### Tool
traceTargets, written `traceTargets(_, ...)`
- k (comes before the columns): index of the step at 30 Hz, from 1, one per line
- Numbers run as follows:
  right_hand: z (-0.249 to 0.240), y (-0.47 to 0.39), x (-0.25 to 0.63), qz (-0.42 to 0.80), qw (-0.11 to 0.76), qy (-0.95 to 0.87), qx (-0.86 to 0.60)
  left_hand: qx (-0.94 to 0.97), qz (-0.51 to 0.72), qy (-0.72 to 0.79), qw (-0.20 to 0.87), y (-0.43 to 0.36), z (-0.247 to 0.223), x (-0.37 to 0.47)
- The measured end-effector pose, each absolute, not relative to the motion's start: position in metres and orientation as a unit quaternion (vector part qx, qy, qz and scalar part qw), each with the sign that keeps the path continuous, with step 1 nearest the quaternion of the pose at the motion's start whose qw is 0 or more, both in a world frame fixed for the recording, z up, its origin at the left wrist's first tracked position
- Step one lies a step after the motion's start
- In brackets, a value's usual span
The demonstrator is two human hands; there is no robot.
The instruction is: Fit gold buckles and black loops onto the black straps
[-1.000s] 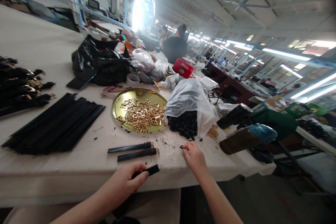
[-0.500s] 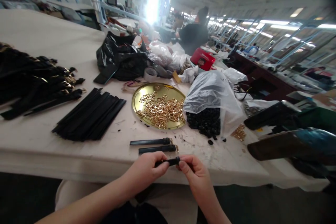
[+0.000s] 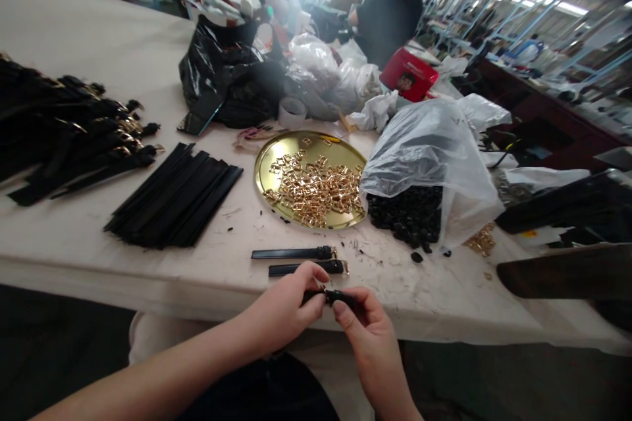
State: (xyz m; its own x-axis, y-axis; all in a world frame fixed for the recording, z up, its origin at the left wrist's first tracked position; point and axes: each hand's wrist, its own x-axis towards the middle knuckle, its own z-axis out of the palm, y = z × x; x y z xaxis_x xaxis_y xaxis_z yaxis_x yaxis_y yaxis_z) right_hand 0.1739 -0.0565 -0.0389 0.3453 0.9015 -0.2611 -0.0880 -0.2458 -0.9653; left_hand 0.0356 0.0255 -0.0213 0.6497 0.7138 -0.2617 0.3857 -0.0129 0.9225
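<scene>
while both forearms reach in over the near edge of the surface (image 3: 212, 283), the left grip (image 3: 291, 306) and the right grip (image 3: 368, 334) meet on one short black strap (image 3: 340, 298), just in front of that edge. the left is closed on the strap's left part, thumb below and fingers curled over it; the right is closed on the other end, its thumb lying along the near side. a small glint of gold shows between the two thumbs, partly hidden by the fingers, so its shape cannot be made out.

just beyond the hands lie two black straps with gold buckles (image 3: 305, 268), roughly side by side, buckle ends to the right. past them is a round gold tray (image 3: 266, 161) with a heap of loose gold buckles (image 3: 316, 191). a translucent plastic bag (image 3: 424, 138) stands at the tray's right, its mouth spilling small black pieces (image 3: 409, 217) onto the cloth, and a few gold bits (image 3: 482, 240) lie to the right of it. on the left, flat black strips (image 3: 172, 200) lie in a row next to a pile of buckled straps (image 3: 74, 131). farther back are a shiny black bag (image 3: 232, 72), a roll of tape (image 3: 292, 112), a red box (image 3: 409, 74) and a person in dark clothes (image 3: 388, 20).
</scene>
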Motion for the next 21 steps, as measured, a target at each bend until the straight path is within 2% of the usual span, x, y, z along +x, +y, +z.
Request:
traceTargets(5, -0.029, -0.066, 0.17, 0.437, 0.514, -0.417, -0.609, 0.636, 0.126, 0.43, 0.629, 0.025, -0.026, 0.035)
traceTargets(11, -0.03, -0.063, 0.164, 0.548, 0.508, -0.275, -0.605, 0.7, 0.114, 0.409, 0.574, 0.013, -0.015, 0.032)
traceTargets(15, -0.029, -0.067, 0.164, 0.633, 0.464, -0.273, -0.556, 0.759, 0.111, 0.362, 0.53, 0.002, -0.004, 0.023)
traceTargets(21, -0.028, -0.079, 0.16, 0.628, 0.474, -0.263, -0.559, 0.761, 0.094, 0.358, 0.533, -0.009, 0.001, 0.011)
